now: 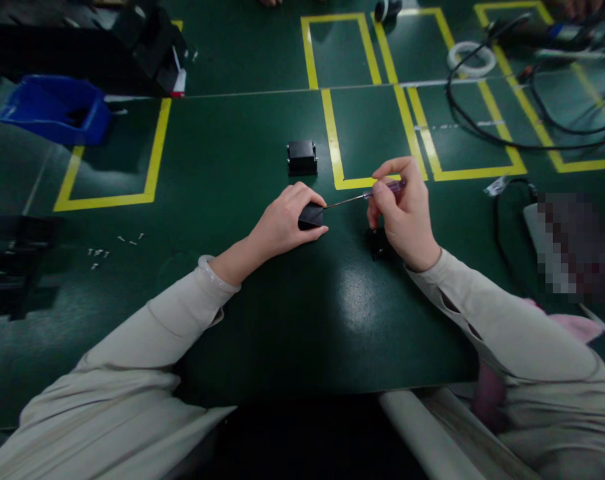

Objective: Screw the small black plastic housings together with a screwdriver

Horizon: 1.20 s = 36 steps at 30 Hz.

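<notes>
My left hand (286, 220) grips a small black block (310, 217) between thumb and fingers, on or just above the green table (262, 320). Closed around the purplish, see-through handle of a screwdriver (350, 199) is my right hand (406, 212). The thin metal shaft points left, and its tip meets the right side of the block. Under my right hand lies another black part (378, 244), partly covered. Beyond my left hand stands a black box-shaped part (302, 157) with small screws at its sides.
Several small screws (98, 253) lie at the left, near dark parts (12, 260). A blue bin (57, 110) and black trays (142, 47) are further back. Cables (497, 140), a white tape ring (471, 59) and a blurred object (577, 250) are at the right.
</notes>
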{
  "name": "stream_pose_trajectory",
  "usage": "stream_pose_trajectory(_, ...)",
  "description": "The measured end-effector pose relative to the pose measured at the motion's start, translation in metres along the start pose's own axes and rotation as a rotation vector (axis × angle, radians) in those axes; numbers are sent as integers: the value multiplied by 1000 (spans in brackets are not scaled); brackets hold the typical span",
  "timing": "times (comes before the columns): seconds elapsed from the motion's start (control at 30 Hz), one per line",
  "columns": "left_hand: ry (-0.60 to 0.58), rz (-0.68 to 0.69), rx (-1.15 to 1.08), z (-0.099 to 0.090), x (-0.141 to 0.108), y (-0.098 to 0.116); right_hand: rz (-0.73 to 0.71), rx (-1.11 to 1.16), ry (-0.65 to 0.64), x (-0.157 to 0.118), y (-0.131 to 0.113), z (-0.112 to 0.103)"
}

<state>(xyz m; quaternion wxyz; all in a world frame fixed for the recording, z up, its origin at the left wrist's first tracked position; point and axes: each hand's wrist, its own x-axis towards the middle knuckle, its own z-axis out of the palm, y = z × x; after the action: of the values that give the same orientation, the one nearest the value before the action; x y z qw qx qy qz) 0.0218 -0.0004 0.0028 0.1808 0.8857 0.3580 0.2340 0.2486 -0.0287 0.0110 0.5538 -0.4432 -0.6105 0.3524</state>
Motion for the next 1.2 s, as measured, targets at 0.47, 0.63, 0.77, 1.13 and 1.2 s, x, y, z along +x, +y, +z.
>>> stream_pose_trajectory(0.47, -4, -12, 15, -1, 0, 1, -20, -49, 2, -1, -2, 0)
stream_pose_trajectory(0.63, -2, -16, 19, 0, 0, 2, 23, -67, -23, 1, -6, -3)
stream_pose_trajectory(0.77, -17, -41, 25, -1, 0, 3, 28, -106, -20, 2, -6, -4)
stream_pose_trajectory(1.13, -17, -40, 25, 0, 0, 1, 54, 7, -53, 3, -5, -3)
stream_pose_trajectory(1.2, -10, -36, 21, 0, 0, 1, 55, 16, -45, 3, -6, -3)
